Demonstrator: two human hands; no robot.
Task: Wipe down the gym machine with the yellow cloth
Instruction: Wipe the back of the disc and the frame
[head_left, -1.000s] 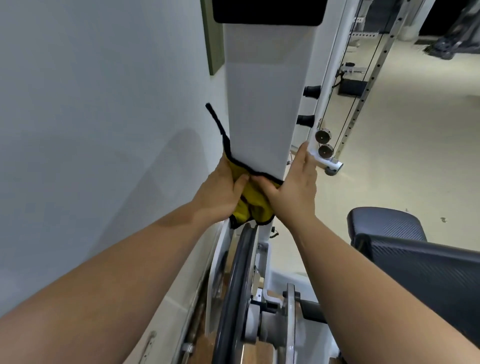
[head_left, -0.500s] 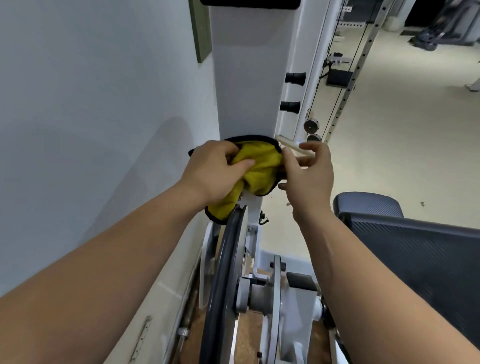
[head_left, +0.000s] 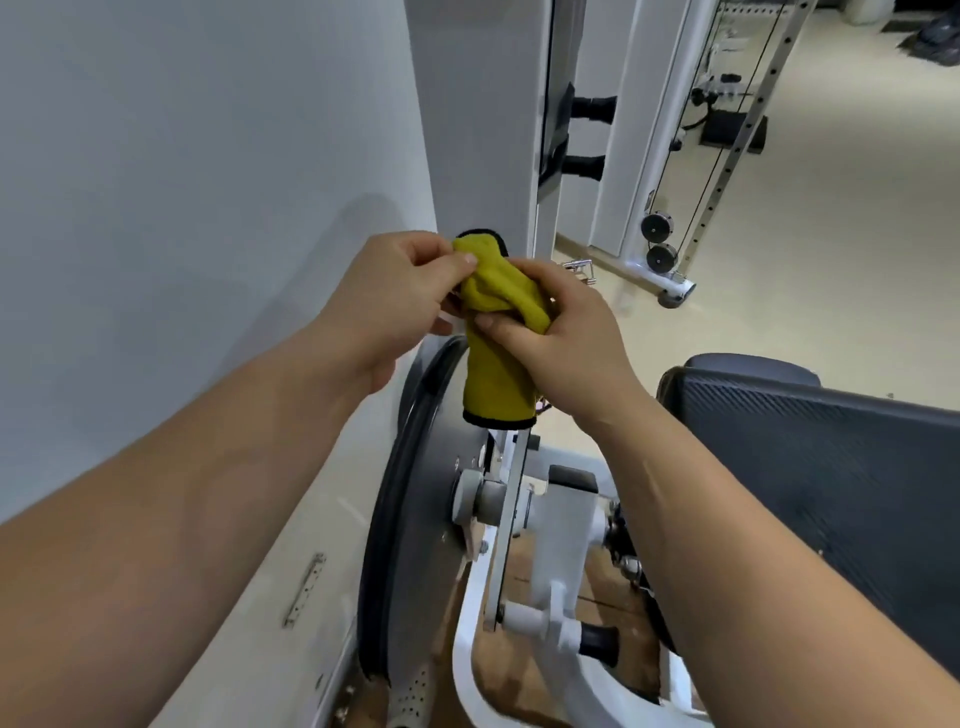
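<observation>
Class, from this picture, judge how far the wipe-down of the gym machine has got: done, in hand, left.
Done: no surface shows whether it has been wiped. In hand: left hand and right hand grip the bunched yellow cloth before the white column, not pressed to anything. Left: seemingly the dark wheel and white frame below.

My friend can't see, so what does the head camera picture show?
Both hands hold a bunched yellow cloth before a white gym machine post: left hand pinching the top, right hand gripping the middle. A dark wheel sits below.
</observation>
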